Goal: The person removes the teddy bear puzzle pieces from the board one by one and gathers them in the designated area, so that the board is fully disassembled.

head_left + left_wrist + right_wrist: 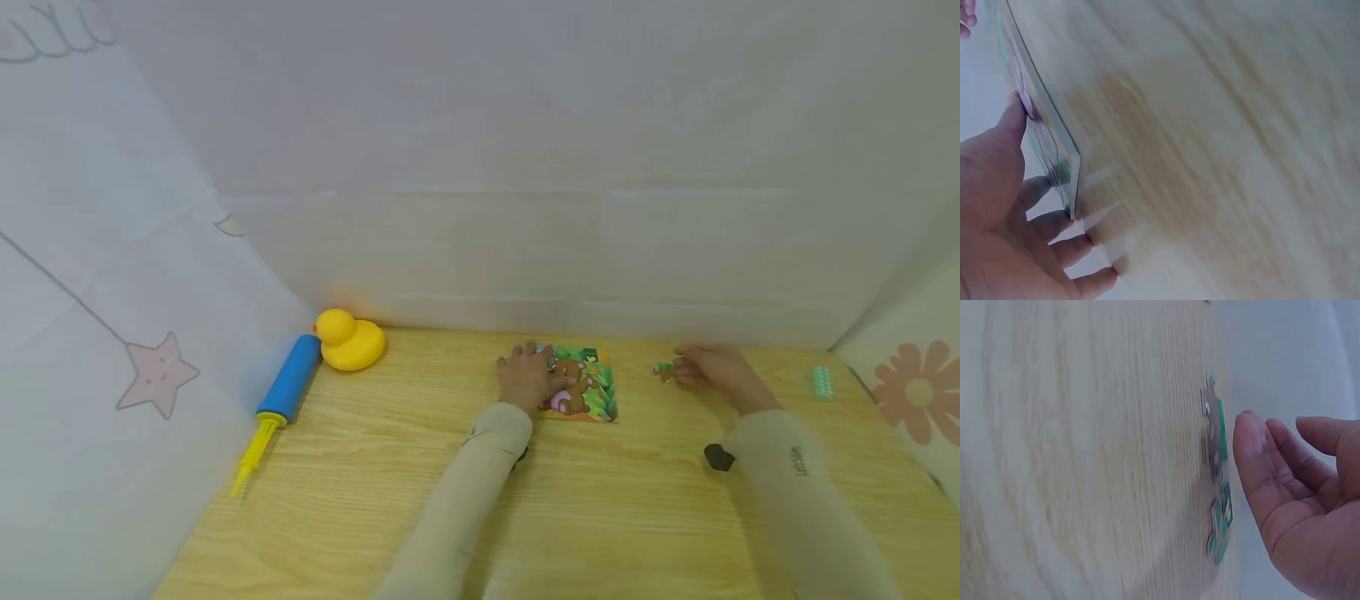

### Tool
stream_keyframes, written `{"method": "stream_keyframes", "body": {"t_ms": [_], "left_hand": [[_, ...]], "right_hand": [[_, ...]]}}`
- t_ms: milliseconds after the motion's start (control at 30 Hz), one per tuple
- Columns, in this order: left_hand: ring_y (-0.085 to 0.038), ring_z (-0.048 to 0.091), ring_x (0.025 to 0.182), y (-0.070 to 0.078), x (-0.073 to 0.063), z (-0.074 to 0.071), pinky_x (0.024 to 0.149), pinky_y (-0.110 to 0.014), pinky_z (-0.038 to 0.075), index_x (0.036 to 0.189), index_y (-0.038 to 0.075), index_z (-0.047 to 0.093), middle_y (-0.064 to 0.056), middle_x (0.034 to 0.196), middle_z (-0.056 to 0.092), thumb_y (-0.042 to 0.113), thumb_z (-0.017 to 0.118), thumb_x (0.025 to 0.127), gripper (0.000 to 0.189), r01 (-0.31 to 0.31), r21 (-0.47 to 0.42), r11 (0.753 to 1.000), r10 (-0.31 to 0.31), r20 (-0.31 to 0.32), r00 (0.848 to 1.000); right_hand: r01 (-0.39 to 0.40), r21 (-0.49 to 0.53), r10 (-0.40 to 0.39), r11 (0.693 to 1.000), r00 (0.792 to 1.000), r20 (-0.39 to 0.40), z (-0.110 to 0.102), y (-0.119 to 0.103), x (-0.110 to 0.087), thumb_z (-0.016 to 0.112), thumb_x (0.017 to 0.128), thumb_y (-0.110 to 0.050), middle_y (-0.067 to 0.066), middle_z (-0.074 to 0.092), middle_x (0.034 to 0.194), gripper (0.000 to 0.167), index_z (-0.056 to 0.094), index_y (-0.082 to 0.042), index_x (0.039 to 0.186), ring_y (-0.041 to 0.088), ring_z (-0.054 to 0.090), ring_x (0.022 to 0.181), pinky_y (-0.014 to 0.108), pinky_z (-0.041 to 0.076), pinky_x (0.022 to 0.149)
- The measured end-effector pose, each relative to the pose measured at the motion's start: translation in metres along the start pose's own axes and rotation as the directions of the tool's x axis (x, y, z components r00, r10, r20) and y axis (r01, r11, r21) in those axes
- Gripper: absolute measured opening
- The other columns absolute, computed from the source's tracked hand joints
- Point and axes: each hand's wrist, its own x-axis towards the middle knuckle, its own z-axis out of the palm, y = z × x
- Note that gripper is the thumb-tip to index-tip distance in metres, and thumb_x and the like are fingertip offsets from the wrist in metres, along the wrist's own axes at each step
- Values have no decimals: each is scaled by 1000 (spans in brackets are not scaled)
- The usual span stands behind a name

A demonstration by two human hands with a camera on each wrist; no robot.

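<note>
A bear picture puzzle in green and brown lies flat on the wooden table. My left hand rests over its left side with fingers spread; in the left wrist view the thumb touches the picture and the fingertips reach the puzzle's edge and the table. To the right of the puzzle lie loose puzzle pieces, brown and green. My right hand is just beside them. In the right wrist view its loosely bent fingers hover close by the pieces, and nothing is held.
A yellow toy duck sits at the back left, with a blue and yellow hand pump beside it. A small mint-green bumpy object lies far right. Pale printed cloth walls the back and sides.
</note>
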Motion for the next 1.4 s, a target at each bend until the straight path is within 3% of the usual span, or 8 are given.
{"method": "stream_keyframes", "body": {"t_ms": [267, 533, 667, 733, 867, 1033, 1200, 1400], "left_hand": [[-27, 42, 146, -4, -6, -2, 111, -57, 41, 153, 34, 45, -1, 162, 40, 78, 56, 86, 81, -29, -5, 1000, 29, -79, 996], [-41, 24, 153, -21, -3, 1, 120, -64, 25, 154, 33, 44, -10, 163, 37, 80, 53, 87, 83, -52, -61, 997, 42, -149, 988], [-44, 18, 155, -35, -2, -3, 120, -67, 23, 158, 33, 37, -11, 169, 23, 82, 54, 84, 90, -72, -63, 995, 64, -121, 991], [-45, 14, 156, -42, -5, -7, 120, -69, 20, 159, 34, 33, -11, 172, 13, 81, 54, 85, 90, -73, -80, 994, 66, -80, 995], [-49, 9, 156, -49, -9, -13, 118, -74, 16, 159, 39, 30, -11, 172, 8, 79, 54, 86, 88, -65, -103, 993, 64, -11, 998], [-52, 8, 155, -50, -15, -18, 114, -79, 16, 159, 43, 30, -10, 172, 12, 76, 56, 88, 82, -60, -84, 995, 64, 43, 997], [-52, 11, 154, -50, -15, -17, 114, -80, 15, 158, 45, 31, -10, 171, 16, 75, 57, 88, 81, -57, -66, 996, 61, 61, 996], [-47, 11, 156, -50, -16, -17, 115, -79, 13, 159, 43, 29, -11, 171, 17, 77, 56, 88, 83, -41, -55, 998, 45, 73, 996]], "right_hand": [[8, 0, -8, 1000, 999, 41, 27, -20, 11, 42, 110, -32, 34, 46, 149, 58, 36, 7, 153, 17, 71, 112, 37, 56, 101], [50, 30, -52, 998, 996, 78, 71, -36, 26, 44, 109, -20, 36, 53, 141, 48, 45, 12, 145, 27, 71, 111, 42, 55, 102], [76, 7, -76, 997, 993, 89, 90, -44, 34, 45, 108, -20, 34, 59, 136, 45, 51, 11, 141, 20, 73, 102, 39, 58, 97], [78, 6, -79, 997, 992, 94, 99, -49, 36, 46, 108, -20, 33, 61, 133, 45, 52, 11, 140, 16, 72, 97, 37, 60, 93], [65, 9, -66, 998, 992, 104, 114, -57, 38, 48, 108, -18, 30, 66, 125, 43, 55, 12, 137, 17, 72, 93, 35, 61, 89], [27, 4, -27, 1000, 993, 117, 131, -62, 41, 50, 107, -16, 23, 71, 112, 41, 56, 12, 136, 13, 71, 84, 31, 62, 83], [30, 3, -30, 1000, 992, 120, 146, -66, 44, 54, 105, -17, 24, 72, 113, 40, 60, 10, 133, 15, 71, 84, 29, 63, 80], [90, -167, -75, 982, 993, 91, 157, -71, 45, 54, 103, -18, 19, 75, 103, 35, 69, 6, 123, 16, 71, 79, 27, 62, 71]]}}
